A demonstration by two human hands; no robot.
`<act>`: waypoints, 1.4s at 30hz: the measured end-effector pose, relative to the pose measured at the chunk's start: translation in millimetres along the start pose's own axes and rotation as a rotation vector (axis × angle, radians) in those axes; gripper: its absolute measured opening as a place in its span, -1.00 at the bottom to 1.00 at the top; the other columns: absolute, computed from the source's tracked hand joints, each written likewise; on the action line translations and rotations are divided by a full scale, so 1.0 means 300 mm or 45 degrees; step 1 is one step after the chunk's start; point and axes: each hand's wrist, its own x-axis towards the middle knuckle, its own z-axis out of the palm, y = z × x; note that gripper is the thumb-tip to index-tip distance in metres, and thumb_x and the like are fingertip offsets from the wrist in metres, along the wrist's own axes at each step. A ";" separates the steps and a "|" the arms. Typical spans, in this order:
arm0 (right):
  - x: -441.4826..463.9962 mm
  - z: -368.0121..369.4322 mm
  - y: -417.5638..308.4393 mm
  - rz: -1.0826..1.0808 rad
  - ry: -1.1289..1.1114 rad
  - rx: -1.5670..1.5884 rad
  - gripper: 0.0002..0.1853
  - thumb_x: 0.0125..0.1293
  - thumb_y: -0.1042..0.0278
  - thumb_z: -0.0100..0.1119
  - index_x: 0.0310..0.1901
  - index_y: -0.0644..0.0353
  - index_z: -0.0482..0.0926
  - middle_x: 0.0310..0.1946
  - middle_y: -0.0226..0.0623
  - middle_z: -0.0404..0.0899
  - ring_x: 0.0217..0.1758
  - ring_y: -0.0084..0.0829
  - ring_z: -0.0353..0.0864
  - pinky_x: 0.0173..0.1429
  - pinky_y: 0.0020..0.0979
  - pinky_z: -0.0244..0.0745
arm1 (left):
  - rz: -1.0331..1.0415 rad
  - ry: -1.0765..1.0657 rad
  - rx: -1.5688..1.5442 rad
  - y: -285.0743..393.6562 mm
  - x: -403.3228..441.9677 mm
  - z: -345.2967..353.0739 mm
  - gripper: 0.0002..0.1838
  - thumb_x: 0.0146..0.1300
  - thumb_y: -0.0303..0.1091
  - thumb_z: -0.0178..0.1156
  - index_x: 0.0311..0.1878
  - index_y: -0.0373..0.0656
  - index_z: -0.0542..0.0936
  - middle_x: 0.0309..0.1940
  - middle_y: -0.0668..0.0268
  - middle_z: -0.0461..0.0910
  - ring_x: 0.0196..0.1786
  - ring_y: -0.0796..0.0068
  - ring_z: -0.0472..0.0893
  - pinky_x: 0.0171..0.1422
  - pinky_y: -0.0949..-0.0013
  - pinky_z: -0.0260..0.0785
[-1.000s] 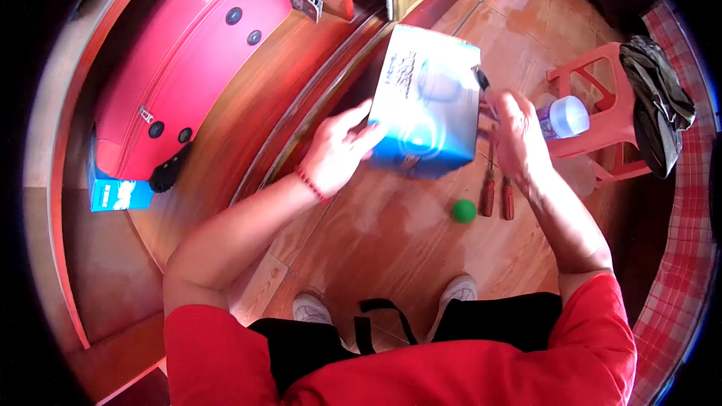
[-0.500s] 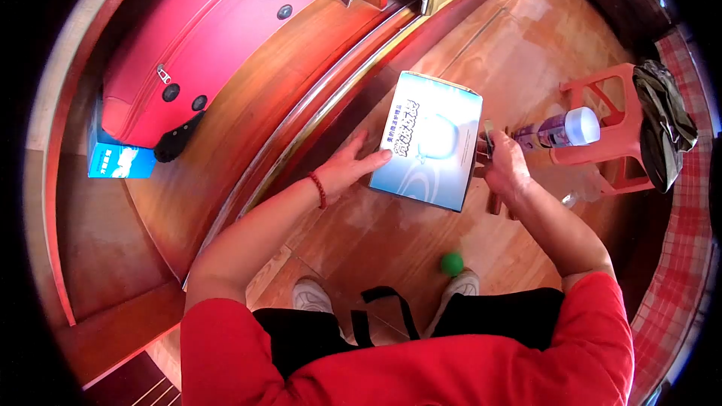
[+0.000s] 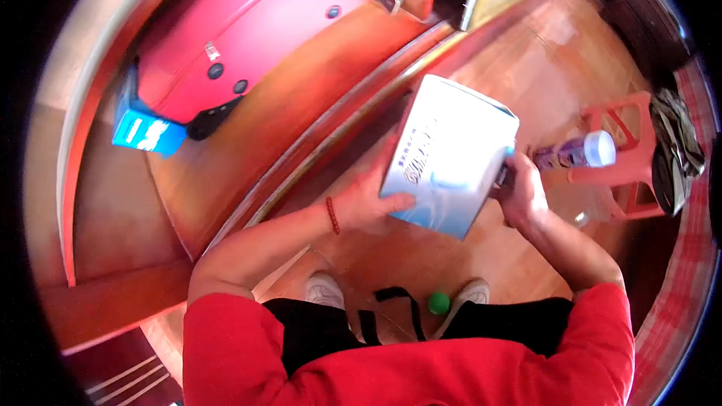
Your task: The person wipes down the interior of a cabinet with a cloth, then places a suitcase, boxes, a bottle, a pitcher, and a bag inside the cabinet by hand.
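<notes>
A white and blue printed box (image 3: pixel 451 154) is held tilted in front of me, above the floor. My left hand (image 3: pixel 372 194) grips its lower left edge, the thumb lying on the printed face. At the box's right side is my right hand (image 3: pixel 523 192), fingers curled around a small dark object whose shape I cannot make out, close against the box. Just beyond that hand is a purple bottle with a white cap (image 3: pixel 575 152). A green ball (image 3: pixel 438 303) rests on the floor beside my right shoe.
A pink suitcase (image 3: pixel 263 26) lies on the wooden cabinet shelf at the left, with a blue box (image 3: pixel 149 132) by its lower end. On the right stands a pink stool (image 3: pixel 628 154) with dark cloth (image 3: pixel 675 146) over it. A black strap (image 3: pixel 402 297) hangs between my legs.
The box has moved down and to the right in view, both hands staying with it. The green ball now appears lower, near my shoe. My view has shifted toward the left.
</notes>
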 end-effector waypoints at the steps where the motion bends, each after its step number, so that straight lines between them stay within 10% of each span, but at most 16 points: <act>1: 0.008 0.004 -0.001 0.003 -0.029 -0.010 -0.78 0.17 0.31 -0.13 -0.20 0.17 0.41 -0.39 -0.33 0.48 -0.37 -0.42 0.48 -0.31 -0.18 0.49 | 0.090 -0.006 0.079 -0.011 -0.014 -0.007 0.03 0.02 -0.23 0.27 0.37 -0.21 -0.25 0.33 0.14 -0.04 0.38 0.37 -0.04 0.41 0.28 -0.20; 8: -0.130 0.036 -0.031 -0.120 -0.264 -0.274 -0.60 0.24 0.07 -0.14 -0.07 0.22 0.34 -0.29 -0.31 0.41 -0.33 -0.46 0.46 -0.33 -0.43 0.44 | 0.337 0.078 0.153 0.077 -0.116 -0.074 -0.08 0.08 -0.20 0.18 0.38 -0.17 -0.18 0.35 0.10 -0.08 0.40 0.30 -0.09 0.41 0.32 -0.25; 13: -0.189 0.071 -0.063 -0.955 -0.343 -0.961 -0.61 0.22 0.08 -0.14 -0.15 0.28 0.37 -0.40 -0.30 0.43 -0.44 -0.59 0.39 -0.37 -0.52 0.35 | 0.026 0.104 0.064 0.258 -0.215 -0.084 -0.31 0.29 -0.13 -0.07 0.37 -0.14 -0.10 0.25 0.14 0.20 0.29 0.34 0.19 0.33 0.35 -0.01; 16: -0.328 0.211 -0.146 -0.287 -0.469 -0.620 -0.63 0.22 0.11 -0.06 -0.12 0.27 0.34 -0.40 -0.31 0.43 -0.54 -0.58 0.43 -0.47 -0.59 0.36 | -0.030 0.221 0.006 0.309 -0.289 -0.110 -0.49 0.40 -0.16 -0.33 0.35 -0.13 0.03 0.18 0.16 0.29 0.20 0.45 0.29 0.26 0.40 0.09; 29: -0.424 0.748 0.021 -0.039 -1.110 -0.286 -0.79 0.24 0.39 0.01 -0.12 0.20 0.32 -0.37 -0.48 0.38 -0.41 -0.66 0.34 -0.35 -0.61 0.27 | -0.578 1.230 -0.089 0.531 -0.871 -0.196 -0.47 0.38 -0.01 -0.32 0.10 -0.28 0.36 -0.05 0.29 0.46 -0.03 0.58 0.41 0.10 0.49 0.24; 42: -0.309 1.296 0.358 -0.251 -1.635 -0.176 -0.89 0.24 0.44 -0.01 -0.23 0.26 0.39 -0.39 -0.47 0.42 -0.29 -0.68 0.33 -0.19 -0.59 0.29 | -0.295 1.928 -0.284 0.462 -0.994 -0.442 -0.41 0.31 0.10 -0.24 0.08 -0.27 0.34 -0.11 0.24 0.49 -0.13 0.43 0.53 -0.18 0.35 0.47</act>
